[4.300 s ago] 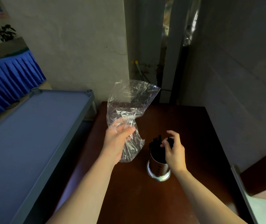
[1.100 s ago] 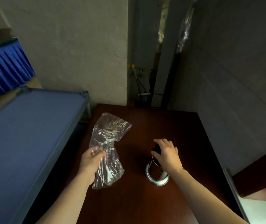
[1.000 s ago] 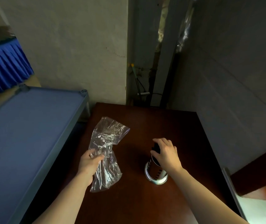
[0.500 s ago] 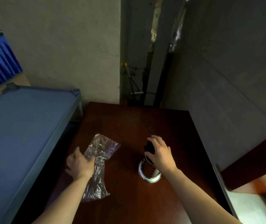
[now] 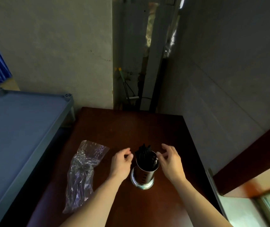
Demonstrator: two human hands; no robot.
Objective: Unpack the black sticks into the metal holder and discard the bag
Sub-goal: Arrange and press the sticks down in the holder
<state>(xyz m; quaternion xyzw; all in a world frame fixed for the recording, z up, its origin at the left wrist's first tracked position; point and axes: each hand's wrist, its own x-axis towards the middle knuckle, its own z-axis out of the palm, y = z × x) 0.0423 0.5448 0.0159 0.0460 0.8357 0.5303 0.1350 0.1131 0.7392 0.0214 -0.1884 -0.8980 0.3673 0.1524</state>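
A shiny metal holder [image 5: 142, 176] stands upright on the dark brown table [image 5: 131, 128], with several black sticks [image 5: 143, 154] poking out of its top. My left hand [image 5: 121, 163] hovers just left of the holder's rim, fingers curled and apart, holding nothing. My right hand [image 5: 170, 161] is just right of the rim, fingers spread, and appears empty. The clear plastic bag [image 5: 83, 171] lies crumpled and flat on the table's left side, apart from both hands.
A blue cot-like platform [image 5: 21, 128] borders the table on the left. Grey walls close in behind and to the right. A window sill and frame [image 5: 253, 199] sit at the lower right. Pipes and cables run in the back corner gap [image 5: 131, 89].
My left hand has let go of the bag, which now lies on the table, and moved right to the holder. My right hand has lifted off the sticks and opened beside the rim.
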